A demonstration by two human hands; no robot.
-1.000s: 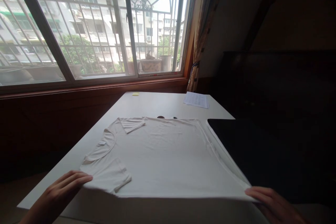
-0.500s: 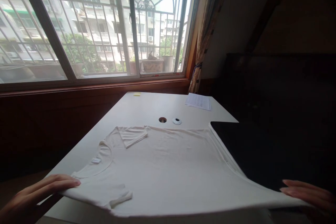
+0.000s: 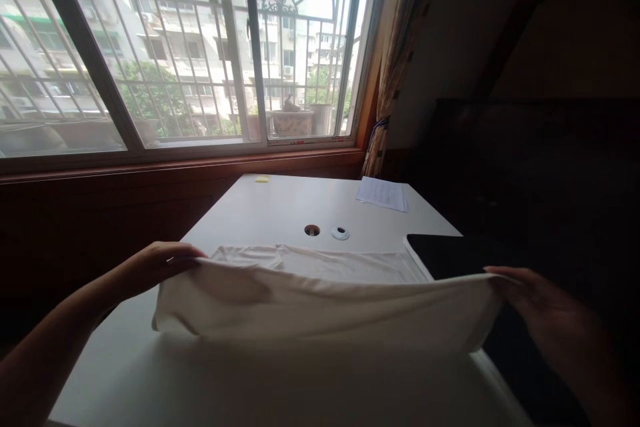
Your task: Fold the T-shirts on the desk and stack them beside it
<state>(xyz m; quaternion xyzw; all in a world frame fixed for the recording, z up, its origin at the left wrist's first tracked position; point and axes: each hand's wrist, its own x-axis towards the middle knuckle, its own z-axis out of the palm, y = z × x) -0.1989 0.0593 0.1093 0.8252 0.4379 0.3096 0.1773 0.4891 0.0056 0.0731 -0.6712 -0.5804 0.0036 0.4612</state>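
A white T-shirt (image 3: 320, 313) is lifted along its near side, and its raised part hangs like a curtain above the white table (image 3: 240, 387). My left hand (image 3: 173, 257) pinches the cloth at the left end of the raised edge. At the right end, my right hand (image 3: 535, 293) grips the same edge, partly in shadow. Between the hands the edge sags slightly. Behind it, the far side of the shirt, with one sleeve, still lies flat on the table. The collar is hidden behind the lifted cloth.
A dark flat panel (image 3: 445, 253) lies at the table's right side. Farther back are a round hole (image 3: 312, 230), a white ring-shaped cap (image 3: 341, 233), papers (image 3: 383, 194) and a small yellow item (image 3: 262, 179). A barred window (image 3: 200, 47) and a tied curtain (image 3: 383, 113) stand beyond.
Both hands have risen and moved away from me and inward, carrying the shirt's near edge up. The shirt lay mostly flat before, with its collar and both sleeves showing.
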